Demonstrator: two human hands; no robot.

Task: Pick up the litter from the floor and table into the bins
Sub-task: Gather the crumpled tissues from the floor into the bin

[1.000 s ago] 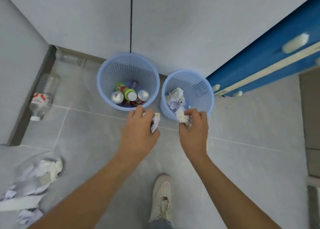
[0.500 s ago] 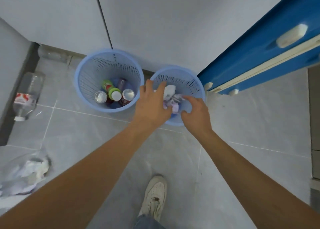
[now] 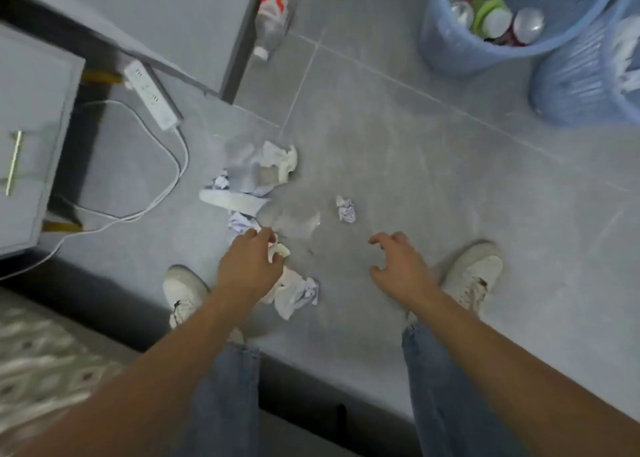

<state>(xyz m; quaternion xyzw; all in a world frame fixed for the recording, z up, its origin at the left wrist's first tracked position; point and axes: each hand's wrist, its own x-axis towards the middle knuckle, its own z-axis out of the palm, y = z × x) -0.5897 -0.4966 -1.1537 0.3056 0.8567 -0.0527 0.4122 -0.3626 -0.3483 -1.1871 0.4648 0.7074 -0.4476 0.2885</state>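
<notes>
**On the floor: scattered paper litter, both hands lowered over it**

Over the grey tiled floor (image 3: 398, 138), both bare hands are seen reaching down between two white shoes. The left hand (image 3: 247, 269) is placed above a crumpled white paper wad (image 3: 294, 294), with its fingers (image 3: 258, 237) curled narrowly at a small pale scrap (image 3: 278, 249); whether the scrap is actually gripped cannot be told from this view. The right hand (image 3: 398, 266) is held apart from any litter, its fingers spread wide and bent, with nothing in it.

A small paper ball (image 3: 345, 209) is noted lying alone on the tile, just beyond the right hand and not touched. Farther left, a larger heap of crumpled paper (image 3: 256, 176) is recorded, with a clear plastic piece, blurred, beside it. A plastic bottle (image 3: 272, 17) with a red label is seen lying on its side at the far wall.

At far right, two blue mesh bins stand side by side. The left bin (image 3: 446, 44) is found to hold bottles and cans; the right bin (image 3: 571, 86) holds white paper. A white power strip (image 3: 150, 95) with its cable lies on the floor at left, beside a grey cabinet (image 3: 31, 110).
</notes>
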